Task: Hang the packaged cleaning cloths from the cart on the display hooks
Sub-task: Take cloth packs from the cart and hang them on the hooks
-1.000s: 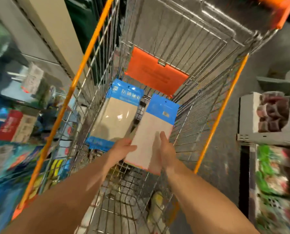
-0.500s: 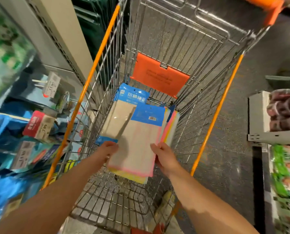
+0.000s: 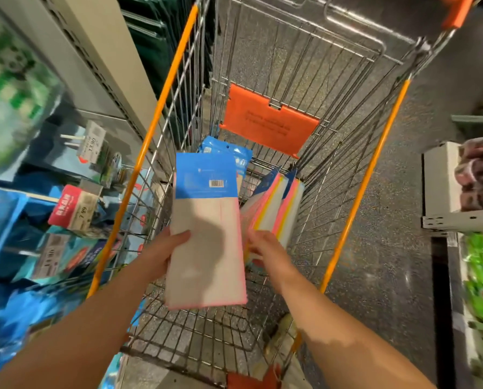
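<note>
One wire cart with orange rails fills the middle of the view, and one orange flap hangs on its far wall. Inside the cart there are three groups of packaged cloths. The first is one pack with a blue header and a barcode, which the left hand grips at its left edge, thumb on the front, above the cart floor. The second is a stack of packs with pink and yellow edges, leaning on the right side of the cart; I count perhaps three or four, but the blur makes this unsure. The third is one blue pack behind the held one, mostly hidden. The right hand touches the lower end of the stack with its fingers spread; it does not seem to grip anything. Half a second ago both hands held the whole bundle together; now the left hand has taken one pack away to the left, and the stack stands apart. Two price tags show on the shelf at the left.
</note>
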